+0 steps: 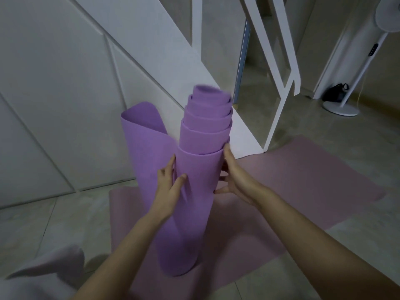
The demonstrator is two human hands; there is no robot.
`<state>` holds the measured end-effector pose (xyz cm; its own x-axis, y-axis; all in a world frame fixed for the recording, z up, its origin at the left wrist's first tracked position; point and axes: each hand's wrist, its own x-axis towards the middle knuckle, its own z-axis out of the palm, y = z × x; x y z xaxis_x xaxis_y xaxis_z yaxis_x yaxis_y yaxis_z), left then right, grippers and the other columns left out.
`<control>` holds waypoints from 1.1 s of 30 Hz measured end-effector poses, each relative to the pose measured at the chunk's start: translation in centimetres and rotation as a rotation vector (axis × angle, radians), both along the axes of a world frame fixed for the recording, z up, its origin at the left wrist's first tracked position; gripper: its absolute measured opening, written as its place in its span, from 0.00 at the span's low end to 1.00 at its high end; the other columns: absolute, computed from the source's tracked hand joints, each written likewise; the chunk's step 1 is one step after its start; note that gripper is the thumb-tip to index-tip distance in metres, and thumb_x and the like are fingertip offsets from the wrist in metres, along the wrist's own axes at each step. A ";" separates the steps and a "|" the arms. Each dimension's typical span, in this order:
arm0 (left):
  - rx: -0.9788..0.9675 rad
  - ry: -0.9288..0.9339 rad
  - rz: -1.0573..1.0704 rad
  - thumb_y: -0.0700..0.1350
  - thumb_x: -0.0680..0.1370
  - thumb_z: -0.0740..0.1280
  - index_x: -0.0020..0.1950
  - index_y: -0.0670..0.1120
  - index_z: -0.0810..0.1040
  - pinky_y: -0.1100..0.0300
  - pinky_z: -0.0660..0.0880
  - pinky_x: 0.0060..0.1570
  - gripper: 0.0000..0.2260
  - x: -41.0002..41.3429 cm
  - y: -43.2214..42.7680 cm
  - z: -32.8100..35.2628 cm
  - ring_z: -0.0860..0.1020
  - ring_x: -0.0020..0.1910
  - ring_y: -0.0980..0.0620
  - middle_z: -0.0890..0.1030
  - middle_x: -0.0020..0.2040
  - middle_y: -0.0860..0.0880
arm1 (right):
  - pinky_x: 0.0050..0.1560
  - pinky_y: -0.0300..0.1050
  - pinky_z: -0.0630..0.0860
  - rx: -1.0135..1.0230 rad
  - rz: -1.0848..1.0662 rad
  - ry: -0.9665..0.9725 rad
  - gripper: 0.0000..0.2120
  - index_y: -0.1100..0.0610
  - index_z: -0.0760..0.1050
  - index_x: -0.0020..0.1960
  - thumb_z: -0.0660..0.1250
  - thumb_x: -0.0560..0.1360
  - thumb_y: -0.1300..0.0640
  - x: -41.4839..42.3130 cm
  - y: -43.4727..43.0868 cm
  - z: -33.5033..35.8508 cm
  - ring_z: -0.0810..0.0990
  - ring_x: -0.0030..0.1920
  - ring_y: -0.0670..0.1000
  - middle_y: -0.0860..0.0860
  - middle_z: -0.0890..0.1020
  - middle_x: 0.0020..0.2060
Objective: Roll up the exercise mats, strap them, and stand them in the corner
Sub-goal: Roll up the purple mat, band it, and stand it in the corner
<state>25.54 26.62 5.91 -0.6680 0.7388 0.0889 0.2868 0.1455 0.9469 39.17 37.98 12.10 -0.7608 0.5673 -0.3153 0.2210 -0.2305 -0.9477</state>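
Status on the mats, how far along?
Done: nothing finished. In hand: purple mat stands on end, rolled but telescoped, its outer flap loose; left hand and right hand hold it. Remaining: tighten it, strap it (no strap visible), roll the pink mat lying flat, then stand both in the corner.

Rolled mat (190,213) upright on flat mat (313,180) | my left hand (167,187), right hand (236,179) flank it | fan (340,108), I think, behind-right

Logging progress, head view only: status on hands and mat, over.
Left grip, right grip both clasping purple mat. Roll upright, telescoped, outer flap loose, unstrapped. Pink mat flat underneath.
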 end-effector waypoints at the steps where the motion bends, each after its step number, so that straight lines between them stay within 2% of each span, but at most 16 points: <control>1: -0.013 -0.015 0.007 0.55 0.72 0.59 0.75 0.52 0.56 0.62 0.59 0.66 0.32 -0.3 0.0 0.1 0.66 0.62 0.53 0.63 0.59 0.49 | 0.61 0.63 0.73 0.000 0.003 -0.016 0.39 0.45 0.59 0.74 0.48 0.69 0.26 -0.1 -0.1 0.1 0.70 0.67 0.58 0.48 0.68 0.69; 5: -0.073 -0.070 0.033 0.62 0.72 0.56 0.71 0.55 0.62 0.43 0.66 0.66 0.28 -0.8 -0.5 0.4 0.69 0.64 0.44 0.66 0.60 0.48 | 0.60 0.65 0.73 -0.038 -0.047 -0.021 0.23 0.45 0.64 0.66 0.47 0.78 0.34 -0.5 -0.9 -0.7 0.75 0.61 0.61 0.53 0.73 0.63; 8: -0.080 -0.171 0.082 0.67 0.73 0.55 0.63 0.57 0.66 0.39 0.65 0.65 0.23 -1.0 -0.6 0.9 0.67 0.66 0.43 0.67 0.63 0.46 | 0.59 0.66 0.73 -0.081 -0.092 -0.002 0.20 0.47 0.68 0.60 0.48 0.79 0.37 -0.6 -1.4 -1.1 0.76 0.57 0.60 0.52 0.76 0.55; 10: -0.060 -0.209 0.151 0.62 0.79 0.54 0.59 0.55 0.66 0.38 0.65 0.65 0.15 -1.2 -0.6 1.4 0.67 0.65 0.41 0.68 0.61 0.44 | 0.58 0.66 0.74 -0.069 -0.117 0.032 0.17 0.47 0.70 0.58 0.49 0.80 0.40 -0.9 -1.8 -1.1 0.77 0.55 0.58 0.49 0.76 0.54; 11: -0.055 -0.210 0.192 0.62 0.79 0.55 0.58 0.52 0.67 0.38 0.66 0.64 0.16 -1.2 -0.5 1.8 0.67 0.63 0.41 0.68 0.60 0.43 | 0.57 0.66 0.74 -0.045 -0.126 0.047 0.15 0.47 0.70 0.58 0.49 0.81 0.43 -1.1 -2.0 -1.0 0.77 0.55 0.58 0.49 0.76 0.55; 13: -0.051 -0.210 0.256 0.67 0.74 0.56 0.57 0.45 0.69 0.38 0.68 0.62 0.27 -1.3 -0.4 2.5 0.69 0.62 0.38 0.70 0.58 0.39 | 0.55 0.65 0.75 0.018 -0.128 0.051 0.12 0.47 0.69 0.58 0.49 0.82 0.47 -1.6 -2.1 -0.6 0.76 0.56 0.58 0.50 0.75 0.58; 14: -0.044 -0.222 0.276 0.69 0.73 0.57 0.56 0.43 0.69 0.38 0.69 0.61 0.29 -1.4 -0.4 2.8 0.70 0.61 0.37 0.71 0.57 0.38 | 0.55 0.65 0.76 0.049 -0.119 0.040 0.12 0.47 0.69 0.58 0.49 0.82 0.49 -1.8 -2.1 -0.3 0.76 0.57 0.57 0.50 0.75 0.58; 16: -0.014 -0.267 0.323 0.69 0.73 0.59 0.52 0.46 0.66 0.39 0.69 0.61 0.26 -1.6 -0.6 3.5 0.71 0.60 0.37 0.71 0.56 0.42 | 0.56 0.63 0.76 0.081 -0.076 -0.002 0.13 0.48 0.71 0.56 0.49 0.81 0.52 -2.1 -2.1 0.4 0.76 0.56 0.56 0.50 0.76 0.55; 18: -0.020 -0.326 0.370 0.72 0.66 0.59 0.56 0.48 0.65 0.39 0.68 0.62 0.32 -2.3 -0.8 4.3 0.69 0.62 0.40 0.70 0.61 0.44 | 0.56 0.60 0.76 0.119 -0.009 -0.051 0.14 0.47 0.73 0.50 0.48 0.81 0.52 -2.3 -2.2 1.2 0.76 0.54 0.56 0.48 0.77 0.49; 20: -0.048 -0.357 0.390 0.73 0.61 0.58 0.63 0.48 0.64 0.38 0.66 0.63 0.39 -3.0 -1.1 5.0 0.68 0.64 0.41 0.68 0.66 0.44 | 0.55 0.57 0.77 0.169 0.055 -0.087 0.18 0.44 0.74 0.47 0.47 0.82 0.45 -2.6 -2.3 1.8 0.77 0.56 0.56 0.46 0.78 0.47; 22: -0.079 -0.349 0.399 0.71 0.62 0.63 0.67 0.46 0.63 0.37 0.67 0.62 0.41 -3.5 -1.6 5.4 0.67 0.65 0.41 0.67 0.67 0.44 | 0.48 0.53 0.80 0.177 0.090 -0.115 0.24 0.44 0.76 0.54 0.46 0.78 0.34 -3.3 -2.5 2.1 0.78 0.56 0.56 0.48 0.79 0.50; 24: -0.092 -0.358 0.420 0.68 0.62 0.66 0.68 0.46 0.63 0.39 0.69 0.60 0.41 -4.1 -2.1 5.5 0.68 0.64 0.41 0.67 0.68 0.43 | 0.41 0.51 0.82 0.163 0.081 -0.181 0.30 0.51 0.75 0.63 0.52 0.75 0.31 -4.2 -2.4 2.1 0.81 0.51 0.58 0.53 0.79 0.55; 26: -0.086 -0.385 0.411 0.62 0.69 0.69 0.70 0.47 0.61 0.47 0.72 0.53 0.36 -4.5 -2.5 5.5 0.72 0.56 0.46 0.66 0.68 0.44 | 0.39 0.53 0.83 0.157 0.067 -0.225 0.26 0.59 0.74 0.62 0.59 0.75 0.39 -4.8 -2.4 2.1 0.82 0.44 0.60 0.57 0.78 0.57; 28: -0.098 -0.417 0.390 0.55 0.73 0.69 0.70 0.47 0.60 0.51 0.72 0.46 0.31 -4.7 -2.9 5.5 0.72 0.47 0.49 0.66 0.67 0.44 | 0.38 0.52 0.82 0.173 0.067 -0.233 0.18 0.62 0.75 0.56 0.60 0.75 0.49 -5.2 -2.4 2.4 0.80 0.40 0.60 0.57 0.77 0.51; 31: -0.096 -0.448 0.387 0.55 0.73 0.69 0.71 0.47 0.61 0.54 0.72 0.40 0.31 -4.8 -3.6 5.7 0.71 0.53 0.46 0.65 0.68 0.45 | 0.32 0.47 0.80 0.219 0.091 -0.257 0.08 0.59 0.71 0.45 0.57 0.74 0.56 -5.6 -2.7 3.0 0.76 0.38 0.60 0.56 0.71 0.43; 33: -0.086 -0.471 0.411 0.58 0.73 0.68 0.70 0.47 0.62 0.53 0.73 0.40 0.31 -5.0 -4.0 5.5 0.71 0.56 0.44 0.65 0.68 0.45 | 0.34 0.49 0.79 0.256 0.090 -0.285 0.05 0.58 0.69 0.42 0.56 0.72 0.59 -5.8 -2.6 3.3 0.76 0.37 0.60 0.55 0.70 0.39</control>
